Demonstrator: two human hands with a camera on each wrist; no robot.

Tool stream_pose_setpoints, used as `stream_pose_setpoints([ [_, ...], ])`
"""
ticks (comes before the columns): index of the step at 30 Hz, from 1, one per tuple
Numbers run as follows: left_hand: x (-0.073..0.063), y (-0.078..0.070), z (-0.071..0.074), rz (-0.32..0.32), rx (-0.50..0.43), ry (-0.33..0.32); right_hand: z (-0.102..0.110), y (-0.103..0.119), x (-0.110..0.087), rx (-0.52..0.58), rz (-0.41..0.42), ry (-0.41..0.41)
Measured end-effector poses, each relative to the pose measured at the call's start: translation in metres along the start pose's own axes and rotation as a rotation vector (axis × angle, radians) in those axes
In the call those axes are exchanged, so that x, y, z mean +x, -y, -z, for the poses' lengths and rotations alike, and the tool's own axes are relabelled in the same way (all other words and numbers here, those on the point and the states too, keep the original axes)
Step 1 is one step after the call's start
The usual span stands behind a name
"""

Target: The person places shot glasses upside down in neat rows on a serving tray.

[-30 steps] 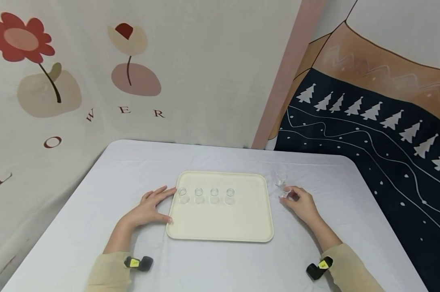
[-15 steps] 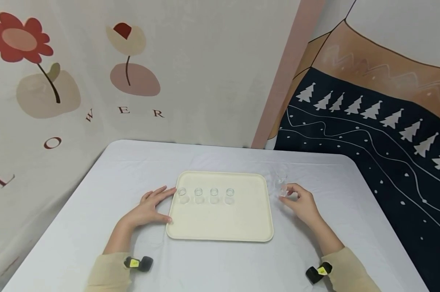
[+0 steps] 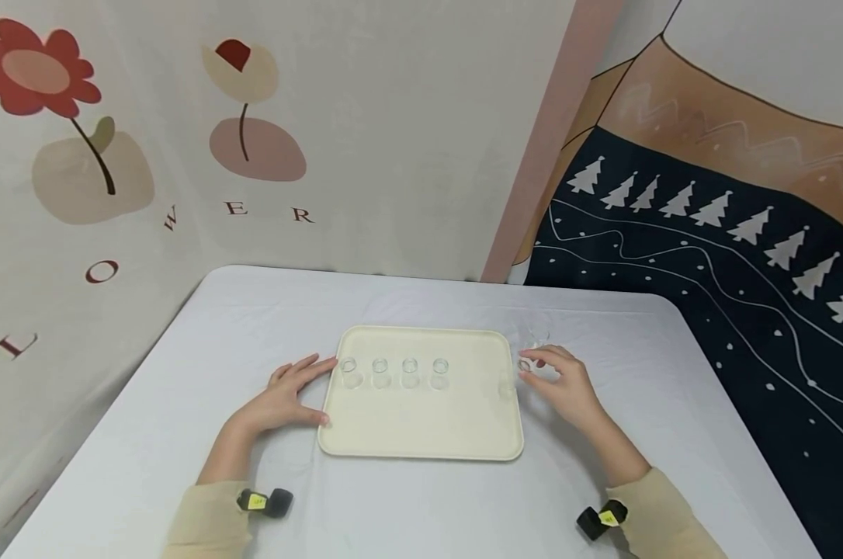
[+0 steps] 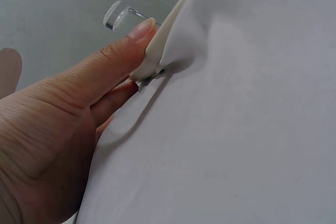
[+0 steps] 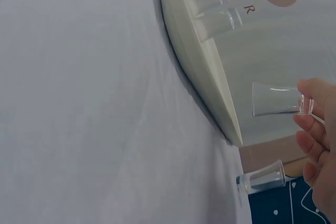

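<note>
My right hand (image 3: 561,386) pinches a small clear shot glass (image 5: 274,100) by its thick base, thumb and fingers at the base end. The glass is upside down, wide mouth downward, over the right rim of a cream tray (image 3: 421,431). Several like glasses stand inverted in a row along the tray's left and middle, among them a glass (image 3: 440,374) at the row's right end. At the tray's left edge, my left hand (image 3: 282,400) is spread, fingertips and thumb touching the rim. Another shot glass (image 5: 265,178) stands upright beyond my right hand, on the table.
A white cloth covers the table (image 3: 407,505). Behind it hangs a pale curtain (image 3: 393,155) with flowers and letters. A dark printed cloth (image 3: 673,310) hangs at the right. Each sleeve carries a small black camera (image 3: 266,503) near the cuff.
The right hand has moved left with the glass, from beside the upright glass to the tray's right rim. In between it turned the glass over. The left hand has stayed still.
</note>
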State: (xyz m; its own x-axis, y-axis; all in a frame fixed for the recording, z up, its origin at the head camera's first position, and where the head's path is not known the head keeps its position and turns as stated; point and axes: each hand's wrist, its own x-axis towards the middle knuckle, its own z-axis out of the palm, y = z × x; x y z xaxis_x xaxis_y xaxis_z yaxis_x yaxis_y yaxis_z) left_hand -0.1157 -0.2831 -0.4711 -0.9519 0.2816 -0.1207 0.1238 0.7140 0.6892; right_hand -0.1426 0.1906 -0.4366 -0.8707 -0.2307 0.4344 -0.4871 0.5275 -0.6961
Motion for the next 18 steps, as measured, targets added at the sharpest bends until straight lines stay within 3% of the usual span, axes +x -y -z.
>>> stream_pose_setpoints([
  [18,0.002,0.001,0.000,0.016,-0.006,-0.002,-0.050,0.013,0.019,0.063,-0.009,0.109],
])
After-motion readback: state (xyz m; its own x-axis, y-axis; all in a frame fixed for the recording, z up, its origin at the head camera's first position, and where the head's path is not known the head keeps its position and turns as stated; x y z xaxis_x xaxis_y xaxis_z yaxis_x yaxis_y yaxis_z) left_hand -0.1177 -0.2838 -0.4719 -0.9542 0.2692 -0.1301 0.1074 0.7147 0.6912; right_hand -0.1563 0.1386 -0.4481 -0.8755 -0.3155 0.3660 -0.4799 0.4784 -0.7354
